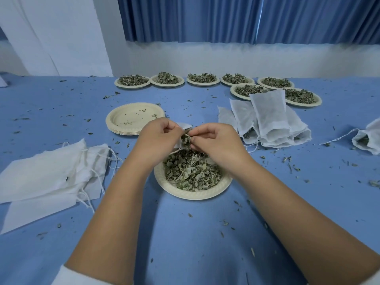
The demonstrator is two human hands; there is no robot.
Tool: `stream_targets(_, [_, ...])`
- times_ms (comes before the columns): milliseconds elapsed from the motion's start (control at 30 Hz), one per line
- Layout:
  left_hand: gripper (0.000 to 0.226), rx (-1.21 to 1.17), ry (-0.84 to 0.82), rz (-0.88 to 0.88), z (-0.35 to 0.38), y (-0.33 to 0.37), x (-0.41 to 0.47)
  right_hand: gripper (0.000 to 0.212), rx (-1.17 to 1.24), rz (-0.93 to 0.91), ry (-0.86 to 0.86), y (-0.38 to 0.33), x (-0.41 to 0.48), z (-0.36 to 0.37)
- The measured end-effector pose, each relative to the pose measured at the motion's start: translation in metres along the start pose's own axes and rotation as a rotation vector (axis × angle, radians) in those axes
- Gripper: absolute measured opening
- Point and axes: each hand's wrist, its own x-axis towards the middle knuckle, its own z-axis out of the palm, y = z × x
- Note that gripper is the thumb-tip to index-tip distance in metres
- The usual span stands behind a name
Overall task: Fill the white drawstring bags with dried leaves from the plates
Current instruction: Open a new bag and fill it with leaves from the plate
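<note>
Pinching a bag (pixel 186 128) open with the left hand (pixel 157 138), the right hand (pixel 216 140) pushes in leaves above a full plate (pixel 193 194); filled bags (pixel 273 128) lie right, seven plates (pixel 167 81) wait.

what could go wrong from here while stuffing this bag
1. The bag looks narrow at the mouth, and the right hand pinches leaves there: bits may miss, likely falling onto the plate below.
2. The left hand grips only the bag's edge; a slip could spill leaves onto the already littered table.
</note>
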Motion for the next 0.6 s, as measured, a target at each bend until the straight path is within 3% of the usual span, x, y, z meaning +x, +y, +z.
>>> stream_targets(200, [0.013,-0.046,-0.157,-0.016,0.002,0.005,-0.004,0.012,-0.321,-0.203,0.024,0.006,-0.004,0.005])
stream_targets(400, [0.012,-0.018,-0.088,-0.027,0.000,0.002,-0.002,0.004,-0.310,-0.189,0.088,0.007,-0.002,0.001])
stream_targets(500, [0.013,0.029,0.027,-0.007,-0.003,-0.001,0.000,0.005,-0.373,-0.199,-0.011,0.001,0.000,-0.007])
stream_targets(600, [0.016,0.042,0.137,-0.014,-0.006,-0.004,0.003,0.019,-0.549,-0.179,-0.240,-0.004,-0.002,-0.016])
